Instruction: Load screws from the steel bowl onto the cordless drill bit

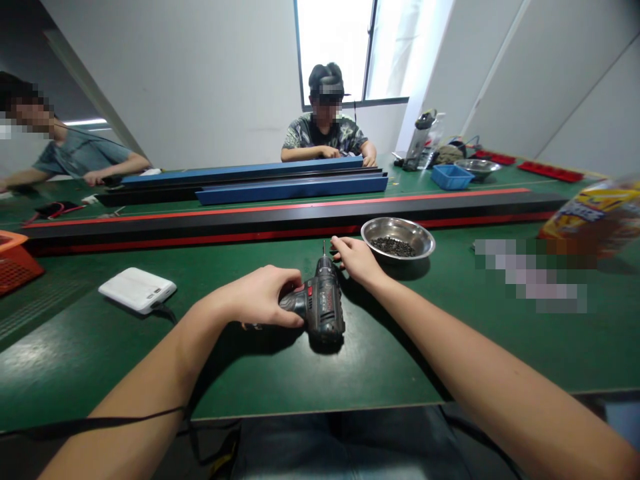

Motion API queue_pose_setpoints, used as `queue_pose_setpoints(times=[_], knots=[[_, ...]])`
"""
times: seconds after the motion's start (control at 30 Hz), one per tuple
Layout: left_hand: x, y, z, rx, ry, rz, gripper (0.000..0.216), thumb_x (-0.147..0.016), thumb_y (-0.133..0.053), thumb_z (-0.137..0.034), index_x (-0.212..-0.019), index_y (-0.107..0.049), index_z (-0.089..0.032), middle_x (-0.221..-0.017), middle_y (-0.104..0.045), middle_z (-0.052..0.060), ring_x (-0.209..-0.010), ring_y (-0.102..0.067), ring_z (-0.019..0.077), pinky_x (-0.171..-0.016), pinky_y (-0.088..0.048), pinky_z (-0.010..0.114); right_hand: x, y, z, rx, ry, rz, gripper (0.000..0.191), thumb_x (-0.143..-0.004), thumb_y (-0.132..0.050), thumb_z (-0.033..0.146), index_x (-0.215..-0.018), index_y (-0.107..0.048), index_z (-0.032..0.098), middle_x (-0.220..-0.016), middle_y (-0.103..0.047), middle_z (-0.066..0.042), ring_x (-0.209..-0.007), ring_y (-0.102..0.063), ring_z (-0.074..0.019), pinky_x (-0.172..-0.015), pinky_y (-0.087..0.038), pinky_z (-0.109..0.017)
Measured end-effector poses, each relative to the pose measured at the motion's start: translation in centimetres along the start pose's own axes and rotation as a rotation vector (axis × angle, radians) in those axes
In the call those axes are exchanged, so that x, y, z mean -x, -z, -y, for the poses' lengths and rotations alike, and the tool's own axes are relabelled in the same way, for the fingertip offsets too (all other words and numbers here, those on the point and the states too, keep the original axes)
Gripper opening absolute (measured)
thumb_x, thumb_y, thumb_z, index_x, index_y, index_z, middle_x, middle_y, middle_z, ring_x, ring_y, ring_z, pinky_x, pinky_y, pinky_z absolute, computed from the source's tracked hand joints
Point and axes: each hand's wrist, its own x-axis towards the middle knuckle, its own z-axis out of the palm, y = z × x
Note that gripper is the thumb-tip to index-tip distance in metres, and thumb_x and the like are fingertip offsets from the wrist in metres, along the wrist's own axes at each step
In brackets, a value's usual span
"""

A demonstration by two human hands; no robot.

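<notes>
A dark cordless drill (pixel 323 300) lies on the green table (pixel 100 340) right in front of me, its bit pointing away. My left hand (pixel 260 295) is closed round the drill's handle. My right hand (pixel 356 259) rests beside the drill's chuck, fingers curled near the bit; whether they pinch anything I cannot make out. A steel bowl (pixel 397 238) of small dark screws stands just right of that hand.
Long black-and-red rails (pixel 280 220) cross the table beyond the drill, with blue ones (pixel 293 187) behind. A white power bank (pixel 137 289) and orange basket (pixel 15 261) lie left, a snack bag (pixel 595 213) right. Two people sit at the far side.
</notes>
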Motion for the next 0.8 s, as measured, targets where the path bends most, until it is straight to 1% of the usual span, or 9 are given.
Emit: queue_pose_setpoints(times=[0.13,0.27,0.33,0.43,0.57,0.8], knots=[[-0.2,-0.3,0.7,-0.009,0.034,-0.068,0.041,-0.075,-0.077,-0.052,-0.098,-0.061,-0.023,-0.084,-0.068,-0.001,-0.071,-0.062,0.0184,-0.061,-0.040,0.028,0.0,-0.1,-0.2,-0.014,0.024,0.044,0.042,-0.100,-0.053,0.050,-0.095,-0.077,0.016,-0.101,-0.078,-0.012,-0.084,-0.070,-0.0226,-0.071,-0.052,-0.030],[-0.4,-0.4,1.1,-0.045,0.026,-0.122,0.043,-0.074,-0.078,-0.054,-0.099,-0.064,-0.022,-0.089,-0.071,0.001,-0.075,-0.063,0.0200,-0.064,-0.041,0.029,0.4,0.0,0.3,0.040,0.059,0.096,0.042,-0.100,-0.053,0.048,-0.087,-0.077,0.016,-0.089,-0.077,-0.009,-0.081,-0.068,-0.0221,-0.073,-0.051,-0.030],[-0.4,-0.4,1.2,-0.059,0.023,-0.144,0.044,-0.074,-0.078,-0.055,-0.099,-0.065,-0.021,-0.091,-0.072,0.003,-0.078,-0.063,0.0209,-0.066,-0.042,0.029,0.6,0.1,0.7,0.081,0.073,0.099,0.040,-0.101,-0.054,0.046,-0.086,-0.078,0.017,-0.088,-0.077,-0.009,-0.082,-0.069,-0.0224,-0.073,-0.050,-0.030],[-0.5,-0.4,1.3,-0.072,0.025,-0.163,0.044,-0.075,-0.077,-0.056,-0.100,-0.067,-0.021,-0.092,-0.072,0.004,-0.079,-0.064,0.0215,-0.067,-0.042,0.029,0.9,0.1,1.2,0.109,0.079,0.095,0.036,-0.101,-0.056,0.043,-0.091,-0.079,0.017,-0.094,-0.080,-0.010,-0.087,-0.072,-0.0243,-0.077,-0.050,-0.031],[-0.5,-0.5,1.5,-0.085,0.016,-0.174,0.047,-0.077,-0.076,-0.058,-0.104,-0.068,-0.020,-0.094,-0.073,0.005,-0.080,-0.065,0.0221,-0.067,-0.043,0.029,1.1,0.0,1.4,0.119,0.078,0.087,0.032,-0.101,-0.058,0.039,-0.099,-0.081,0.017,-0.106,-0.081,-0.012,-0.098,-0.074,-0.0279,-0.087,-0.053,-0.036],[-0.7,-0.8,2.1,-0.109,0.008,-0.213,0.050,-0.080,-0.074,-0.060,-0.113,-0.070,-0.022,-0.100,-0.075,0.005,-0.085,-0.067,0.0242,-0.072,-0.046,0.030,1.3,0.1,1.7,0.128,0.063,0.096,0.029,-0.101,-0.060,0.034,-0.109,-0.081,0.016,-0.115,-0.080,-0.011,-0.107,-0.075,-0.0266,-0.097,-0.055,-0.037]])
